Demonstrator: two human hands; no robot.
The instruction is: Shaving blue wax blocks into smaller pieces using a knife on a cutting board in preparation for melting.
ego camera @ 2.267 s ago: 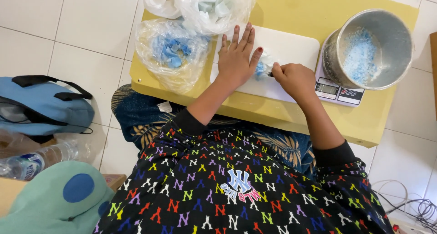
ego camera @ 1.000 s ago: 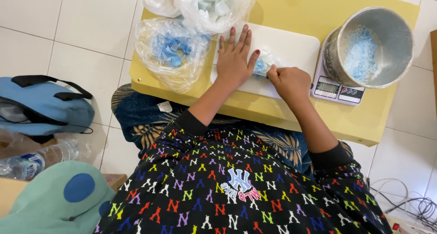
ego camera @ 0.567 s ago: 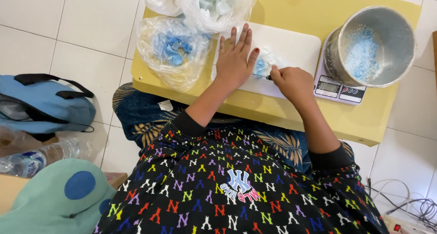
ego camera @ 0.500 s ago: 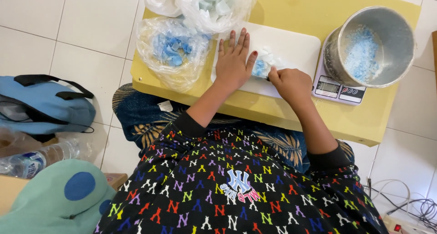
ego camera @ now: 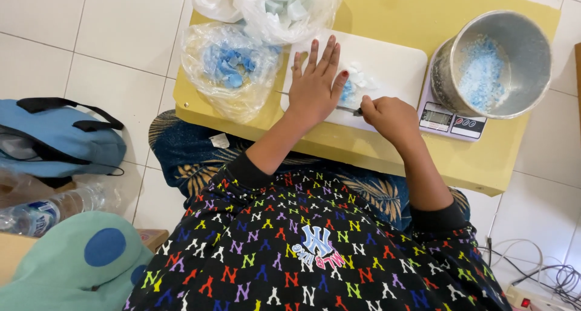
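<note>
Knife (ego camera: 348, 109) gripped in closed right hand (ego camera: 390, 117), thin blade running leftward under flat, spread-fingered left hand (ego camera: 315, 84), which presses down on it over pale blue chunks (ego camera: 350, 92) near the middle of white cutting board (ego camera: 387, 69) on yellow table (ego camera: 387, 159). Just right of board, digital scale (ego camera: 445, 118) carrying metal bowl (ego camera: 499, 62) of crumbled blue bits; left of board, clear bag (ego camera: 227, 69) of blue pieces. Farther back, second clear bag (ego camera: 284, 8) with paler pieces.
</note>
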